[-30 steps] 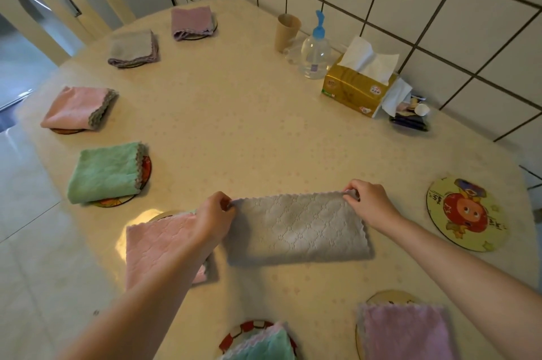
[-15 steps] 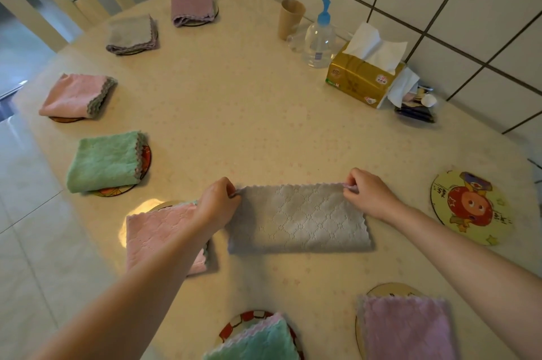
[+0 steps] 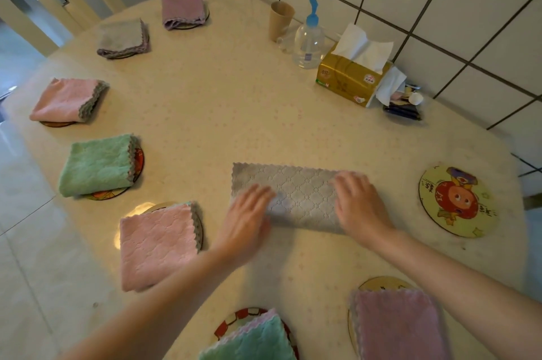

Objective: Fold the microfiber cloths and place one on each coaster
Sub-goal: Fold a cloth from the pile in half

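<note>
A grey microfiber cloth, folded once into a long strip, lies flat on the table in front of me. My left hand rests palm down on its near left part, fingers spread. My right hand presses flat on its right end. To the right lies a bare round coaster with a cartoon picture. Folded cloths sit on coasters around the table edge: pink, green, pink, grey, mauve, teal and mauve.
At the back by the tiled wall stand a paper cup, a pump bottle, a yellow tissue box and a small clutter of items. The table edge runs along the left, with floor beyond.
Both hands let go of the cloth's far corners and now lie flat on top of it, nearer me. The view has shifted, so the cloth sits further right.
</note>
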The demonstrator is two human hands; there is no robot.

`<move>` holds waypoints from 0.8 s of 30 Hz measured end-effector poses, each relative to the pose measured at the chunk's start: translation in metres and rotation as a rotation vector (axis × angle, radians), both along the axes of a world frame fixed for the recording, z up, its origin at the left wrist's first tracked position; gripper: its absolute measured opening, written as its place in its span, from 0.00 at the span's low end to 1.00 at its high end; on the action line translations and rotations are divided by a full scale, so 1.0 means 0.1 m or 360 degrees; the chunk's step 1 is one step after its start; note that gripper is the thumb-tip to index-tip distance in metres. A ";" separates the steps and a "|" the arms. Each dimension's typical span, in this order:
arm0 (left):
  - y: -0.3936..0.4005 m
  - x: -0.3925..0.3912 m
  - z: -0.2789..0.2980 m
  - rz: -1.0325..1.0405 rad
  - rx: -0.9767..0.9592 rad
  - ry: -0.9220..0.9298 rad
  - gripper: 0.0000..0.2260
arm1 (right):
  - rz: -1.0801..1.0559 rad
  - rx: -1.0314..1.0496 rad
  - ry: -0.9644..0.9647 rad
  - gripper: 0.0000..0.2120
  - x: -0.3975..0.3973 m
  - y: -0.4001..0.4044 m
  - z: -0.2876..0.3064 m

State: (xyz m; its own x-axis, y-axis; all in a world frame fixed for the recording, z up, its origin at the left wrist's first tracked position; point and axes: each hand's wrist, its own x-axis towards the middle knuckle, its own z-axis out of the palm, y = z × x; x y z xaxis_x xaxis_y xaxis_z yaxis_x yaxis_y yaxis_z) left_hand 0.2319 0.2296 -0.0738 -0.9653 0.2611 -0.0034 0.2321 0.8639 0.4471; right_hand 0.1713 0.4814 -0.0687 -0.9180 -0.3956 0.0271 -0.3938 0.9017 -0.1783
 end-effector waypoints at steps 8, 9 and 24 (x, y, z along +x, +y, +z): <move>-0.05 0.39 -0.27 -0.0286 -0.0448 -0.0323 0.29 | 0.0687 0.0141 -0.0022 0.27 0.65 0.14 -0.15; -0.10 0.42 -0.27 -0.0252 -0.0434 -0.0327 0.29 | 0.0670 0.0132 -0.0037 0.30 0.65 0.20 -0.16; -0.30 0.48 -0.28 -0.0107 -0.0533 -0.0387 0.33 | 0.0454 0.0394 0.0029 0.15 0.45 0.25 -0.13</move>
